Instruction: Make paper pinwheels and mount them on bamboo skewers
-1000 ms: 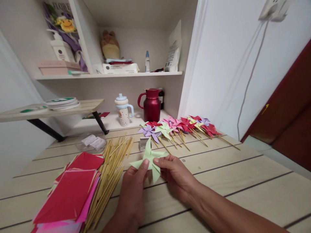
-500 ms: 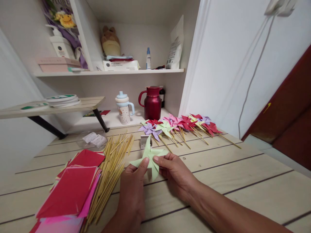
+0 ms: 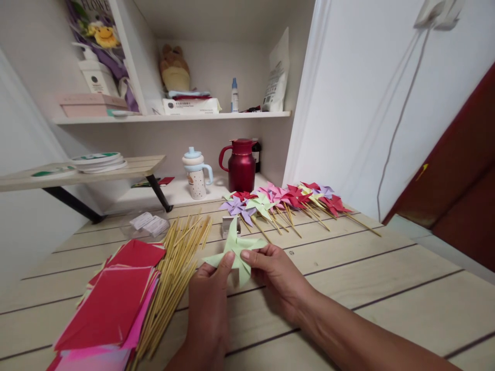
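A pale green paper pinwheel (image 3: 236, 245) is held up over the table between both hands, its blades folded in and spreading outward. My left hand (image 3: 212, 288) pinches it from the left, thumb on the front near the centre. From the right, my right hand (image 3: 278, 273) grips it with the thumb pressed close to the middle; the fingers behind the paper are partly hidden. Just behind the pinwheel stands a small silvery box (image 3: 229, 226), partly covered by a blade. To the left lies a bundle of thin wooden sticks (image 3: 170, 288).
Stacked coloured paper sheets (image 3: 104, 309) lie at the left front. Several finished pinwheels on sticks (image 3: 278, 198) rest at the back right. A red jug (image 3: 242, 167) and a lidded cup (image 3: 196, 178) stand behind. A small raised shelf (image 3: 147, 165) is at the left.
The view has shifted slightly. Both hands keep their hold on the green pinwheel, with hardly any movement.
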Tool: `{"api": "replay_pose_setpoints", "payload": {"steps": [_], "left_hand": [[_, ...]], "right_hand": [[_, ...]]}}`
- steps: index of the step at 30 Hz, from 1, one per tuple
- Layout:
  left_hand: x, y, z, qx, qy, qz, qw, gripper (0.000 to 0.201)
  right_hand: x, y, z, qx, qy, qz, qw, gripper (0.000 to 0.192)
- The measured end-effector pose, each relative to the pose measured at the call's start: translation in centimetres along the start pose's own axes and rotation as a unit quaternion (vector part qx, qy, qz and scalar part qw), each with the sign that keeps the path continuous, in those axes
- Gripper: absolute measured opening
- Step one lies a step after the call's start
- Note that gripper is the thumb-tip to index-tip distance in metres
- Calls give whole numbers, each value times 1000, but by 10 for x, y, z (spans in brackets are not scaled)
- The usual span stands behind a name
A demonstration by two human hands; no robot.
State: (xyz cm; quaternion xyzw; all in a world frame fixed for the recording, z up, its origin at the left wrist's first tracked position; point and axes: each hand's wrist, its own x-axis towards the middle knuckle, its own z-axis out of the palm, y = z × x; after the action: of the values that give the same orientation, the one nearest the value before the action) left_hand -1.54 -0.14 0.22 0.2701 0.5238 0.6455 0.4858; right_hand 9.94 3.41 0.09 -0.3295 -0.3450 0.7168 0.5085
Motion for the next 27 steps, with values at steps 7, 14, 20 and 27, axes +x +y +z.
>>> {"api": "replay_pose_setpoints", "payload": {"steps": [7, 14, 20, 27], "left_hand": [[-1, 0, 2, -36, -49, -6, 998, 33], [-3, 2, 7, -96, -140, -22, 985, 35], [-4, 6, 8, -121, -162, 3, 979, 38], [-1, 0, 3, -59, -127, -28, 990, 30]], "right_hand": [[3, 1, -3, -11, 29, -6, 999, 31], [5, 3, -4, 21, 6, -19, 1000, 26], [3, -3, 0, 50, -15, -8, 999, 23], [2, 0, -2, 64, -9, -5, 998, 23]]}}
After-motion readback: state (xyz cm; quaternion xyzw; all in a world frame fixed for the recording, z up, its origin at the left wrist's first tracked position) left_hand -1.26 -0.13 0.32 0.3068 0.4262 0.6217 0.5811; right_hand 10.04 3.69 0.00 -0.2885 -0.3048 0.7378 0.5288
